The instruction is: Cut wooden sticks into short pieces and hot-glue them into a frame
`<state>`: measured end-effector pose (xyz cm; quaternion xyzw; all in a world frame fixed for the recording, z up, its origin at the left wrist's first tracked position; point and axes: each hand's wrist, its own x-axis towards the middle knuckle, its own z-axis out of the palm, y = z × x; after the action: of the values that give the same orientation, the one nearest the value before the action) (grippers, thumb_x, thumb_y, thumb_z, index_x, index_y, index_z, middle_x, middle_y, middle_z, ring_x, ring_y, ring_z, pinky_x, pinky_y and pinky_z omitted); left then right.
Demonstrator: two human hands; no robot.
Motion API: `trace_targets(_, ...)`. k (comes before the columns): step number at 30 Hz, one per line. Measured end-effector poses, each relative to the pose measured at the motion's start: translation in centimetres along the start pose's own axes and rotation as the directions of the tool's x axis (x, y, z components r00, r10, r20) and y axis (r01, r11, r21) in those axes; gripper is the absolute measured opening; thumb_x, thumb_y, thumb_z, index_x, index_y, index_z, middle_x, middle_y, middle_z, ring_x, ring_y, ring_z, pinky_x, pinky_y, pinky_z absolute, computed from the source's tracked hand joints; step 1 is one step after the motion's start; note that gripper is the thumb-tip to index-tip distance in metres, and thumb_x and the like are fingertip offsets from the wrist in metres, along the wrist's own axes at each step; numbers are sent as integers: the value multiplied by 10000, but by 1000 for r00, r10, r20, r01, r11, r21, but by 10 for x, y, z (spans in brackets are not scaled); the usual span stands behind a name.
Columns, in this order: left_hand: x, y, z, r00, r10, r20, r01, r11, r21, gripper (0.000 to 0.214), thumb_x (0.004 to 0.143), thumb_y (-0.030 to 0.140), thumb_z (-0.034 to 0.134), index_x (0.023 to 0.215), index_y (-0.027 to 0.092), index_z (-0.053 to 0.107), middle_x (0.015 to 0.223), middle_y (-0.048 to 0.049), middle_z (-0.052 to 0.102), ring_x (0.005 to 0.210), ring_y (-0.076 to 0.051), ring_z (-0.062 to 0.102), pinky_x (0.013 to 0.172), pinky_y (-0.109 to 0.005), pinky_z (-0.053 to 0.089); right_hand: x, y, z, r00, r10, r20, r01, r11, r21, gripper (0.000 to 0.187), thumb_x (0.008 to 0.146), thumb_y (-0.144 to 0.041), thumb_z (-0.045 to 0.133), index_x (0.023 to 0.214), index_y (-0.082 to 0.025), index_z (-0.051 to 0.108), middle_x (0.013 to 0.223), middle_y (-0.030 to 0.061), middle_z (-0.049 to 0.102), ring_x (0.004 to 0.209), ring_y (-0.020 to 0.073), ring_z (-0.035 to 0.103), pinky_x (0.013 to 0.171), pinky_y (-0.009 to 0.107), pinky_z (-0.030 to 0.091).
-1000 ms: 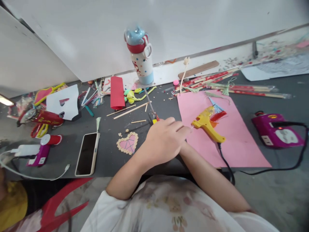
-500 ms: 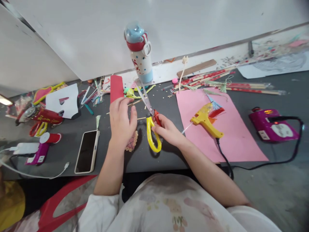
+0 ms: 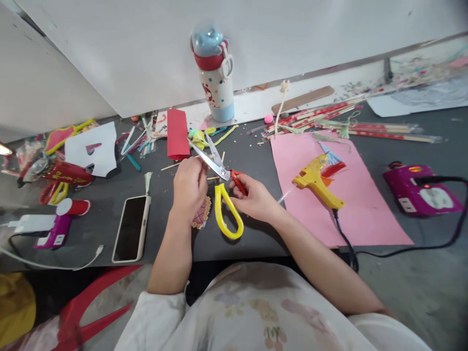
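Observation:
My right hand (image 3: pixel 254 197) grips a pair of scissors (image 3: pixel 223 190) by the red and yellow handles, and the blades stand apart, pointing up and left. My left hand (image 3: pixel 189 187) is closed just left of the blades, fingers curled on a thin wooden stick whose end shows near the blade. Under my left wrist lies a pink heart-shaped piece (image 3: pixel 202 215) edged with small beige bits, partly covered by the hand.
A yellow glue gun (image 3: pixel 317 183) lies on a pink paper sheet (image 3: pixel 343 209) at the right, cord trailing off the edge. A purple power strip (image 3: pixel 417 192) sits far right. Phone (image 3: pixel 132 228), red paper (image 3: pixel 177 140), water bottle (image 3: pixel 215 78) and loose sticks crowd the dark table (image 3: pixel 256 234).
My right hand picked up the scissors from the table and opened their blades. My left hand moved left off my right hand and closed beside the blades.

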<state>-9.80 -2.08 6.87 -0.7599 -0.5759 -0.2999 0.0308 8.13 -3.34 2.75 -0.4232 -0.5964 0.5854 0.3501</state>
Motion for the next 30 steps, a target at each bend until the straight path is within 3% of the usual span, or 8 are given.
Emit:
trace_targets(6, -2, -3, -3, 999, 7, 49, -6, 1000, -30, 165, 900, 182, 417, 922, 212, 577, 942, -33, 645, 924, -165, 594, 824, -287, 455, -1, 1, 3, 1000, 6, 19, -6, 999, 39, 383, 646, -337, 738, 897, -192, 486, 670, -75, 354, 577, 67, 325, 552, 224, 345)
trace_targets(12, -4, -6, -3, 998, 27, 57, -27, 1000, -1, 154, 854, 133, 414, 809, 206, 542, 811, -18, 618, 814, -158, 590, 757, -271, 454, -4, -8, -5, 992, 38, 117, -51, 992, 113, 181, 826, -345, 526, 906, -184, 503, 695, -45, 432, 606, 79, 381, 583, 236, 333)
trace_targets(14, -4, -6, -3, 997, 41, 69, -42, 999, 22, 156, 836, 125, 416, 810, 205, 547, 801, -19, 623, 800, -163, 593, 737, -272, 450, -5, -11, -8, 986, 68, 151, -89, 985, 144, 198, 841, -371, 495, 894, -181, 505, 719, -32, 443, 619, 82, 380, 580, 237, 323)
trace_targets(18, -3, -4, -3, 995, 49, 85, -56, 996, 72, 201, 846, 129, 413, 905, 206, 589, 789, -15, 639, 786, -173, 601, 707, -274, 441, -5, -14, -8, 971, 119, 206, -154, 975, 161, 418, 718, -513, 649, 891, -184, 458, 676, -58, 374, 602, 77, 332, 558, 234, 294)
trace_targets(21, -3, -2, -2, 995, 41, 89, -48, 996, 77, 221, 900, 185, 400, 973, 205, 608, 801, -18, 653, 781, -171, 605, 708, -274, 441, -6, -14, -5, 967, 130, 218, -170, 970, 176, 539, 592, -498, 762, 878, -191, 422, 666, -78, 316, 595, 66, 290, 547, 225, 276)
trace_targets(30, -3, 1, -5, 995, 34, 96, -36, 999, 23, 248, 942, 239, 385, 1014, 196, 618, 838, -30, 664, 816, -163, 614, 750, -273, 450, -7, -13, -3, 972, 127, 199, -159, 975, 156, 445, 636, -421, 726, 857, -193, 413, 673, -78, 327, 600, 65, 304, 566, 231, 302)
